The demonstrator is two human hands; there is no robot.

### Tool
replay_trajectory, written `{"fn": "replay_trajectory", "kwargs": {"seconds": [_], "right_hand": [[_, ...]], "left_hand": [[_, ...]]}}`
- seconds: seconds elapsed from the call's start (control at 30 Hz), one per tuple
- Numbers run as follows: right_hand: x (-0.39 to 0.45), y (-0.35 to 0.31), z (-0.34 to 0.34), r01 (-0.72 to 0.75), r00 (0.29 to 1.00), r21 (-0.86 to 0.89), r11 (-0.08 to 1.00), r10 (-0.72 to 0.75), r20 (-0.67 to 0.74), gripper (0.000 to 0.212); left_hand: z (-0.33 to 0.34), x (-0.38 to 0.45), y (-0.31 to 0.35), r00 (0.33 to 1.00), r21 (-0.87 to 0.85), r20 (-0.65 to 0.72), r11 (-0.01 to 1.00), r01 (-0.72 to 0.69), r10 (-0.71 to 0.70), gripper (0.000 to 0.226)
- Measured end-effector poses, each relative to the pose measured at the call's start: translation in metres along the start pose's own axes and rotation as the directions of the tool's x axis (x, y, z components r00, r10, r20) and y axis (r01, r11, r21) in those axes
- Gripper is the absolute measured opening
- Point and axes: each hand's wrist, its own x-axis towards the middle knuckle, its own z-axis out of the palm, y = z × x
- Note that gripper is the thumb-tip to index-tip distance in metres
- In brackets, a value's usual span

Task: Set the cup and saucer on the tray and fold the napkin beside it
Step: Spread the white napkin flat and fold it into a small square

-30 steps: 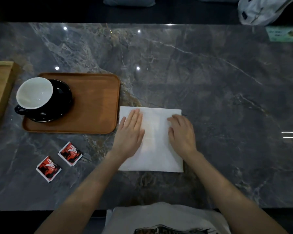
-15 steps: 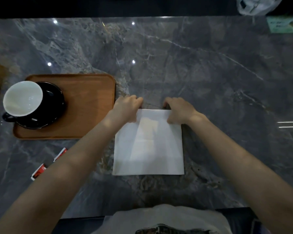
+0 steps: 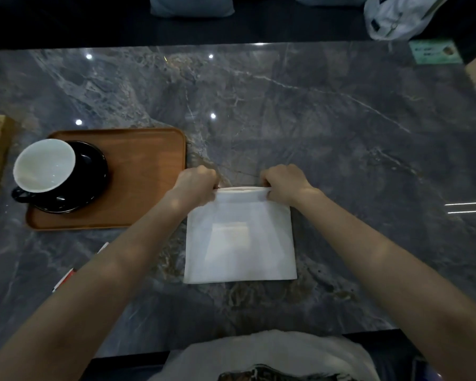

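Both bare forearms reach out across the table. The left hand (image 3: 197, 184) and right hand (image 3: 283, 182) are curled, each pinching a far corner of the napkin (image 3: 239, 243), knuckles up.

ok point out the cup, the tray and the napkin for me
cup (image 3: 43, 169): head view, on its white inside.
tray (image 3: 146, 171): head view, on the bare wood right of the saucer.
napkin (image 3: 239, 243): head view, on its flat middle.

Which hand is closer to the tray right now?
Left. The left hand grips the napkin's far left corner just off the tray's right edge; the right hand grips the other corner, farther away.
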Motion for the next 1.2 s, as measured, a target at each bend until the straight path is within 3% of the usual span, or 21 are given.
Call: {"fn": "replay_trajectory", "kwargs": {"seconds": [0.13, 0.27, 0.43, 0.57, 0.67, 0.77, 0.83, 1.03, 1.13, 1.2], "right_hand": [[-0.016, -0.003, 0.003, -0.012, 0.998, -0.039, 0.999, 0.009, -0.063, 0.024], [-0.043, -0.007, 0.004, 0.039, 0.984, -0.101, 0.994, -0.056, -0.168, 0.027], [-0.079, -0.013, 0.015, 0.068, 0.965, -0.132, 0.989, -0.099, -0.243, 0.022], [-0.100, -0.013, 0.035, 0.111, 0.930, -0.259, 0.959, -0.192, -0.313, 0.025], [-0.112, -0.014, 0.055, 0.140, 0.914, -0.294, 0.946, -0.237, -0.328, 0.033], [-0.123, -0.016, 0.076, 0.142, 0.904, -0.301, 0.943, -0.247, -0.349, 0.045], [-0.127, -0.019, 0.087, 0.133, 0.910, -0.293, 0.947, -0.234, -0.342, 0.046], [-0.134, -0.029, 0.112, 0.092, 0.963, -0.253, 0.963, -0.151, -0.224, 0.058], [-0.136, -0.030, 0.120, 0.057, 0.969, -0.243, 0.968, -0.112, -0.220, 0.057], [-0.136, -0.029, 0.123, 0.035, 0.972, -0.238, 0.971, -0.088, -0.219, 0.055]], "left_hand": [[0.004, -0.024, 0.005, 0.978, 0.050, -0.182, 0.995, -0.091, 0.098, 0.019], [0.004, -0.048, 0.000, 0.899, 0.125, -0.360, 0.968, -0.219, 0.250, 0.008], [0.011, -0.077, 0.001, 0.867, 0.122, -0.372, 0.944, -0.308, 0.331, 0.015], [0.022, -0.100, 0.006, 0.845, 0.116, -0.394, 0.932, -0.345, 0.362, 0.021], [0.035, -0.116, 0.010, 0.859, 0.106, -0.343, 0.925, -0.365, 0.379, 0.013], [0.052, -0.128, 0.012, 0.857, 0.141, -0.324, 0.916, -0.375, 0.400, 0.032], [0.063, -0.132, 0.012, 0.850, 0.147, -0.322, 0.909, -0.390, 0.417, 0.040], [0.081, -0.143, 0.014, 0.843, 0.177, -0.309, 0.897, -0.404, 0.441, 0.035], [0.089, -0.148, 0.013, 0.864, 0.140, -0.307, 0.917, -0.372, 0.398, 0.054], [0.094, -0.150, 0.012, 0.848, 0.147, -0.344, 0.916, -0.375, 0.402, 0.045]]}}
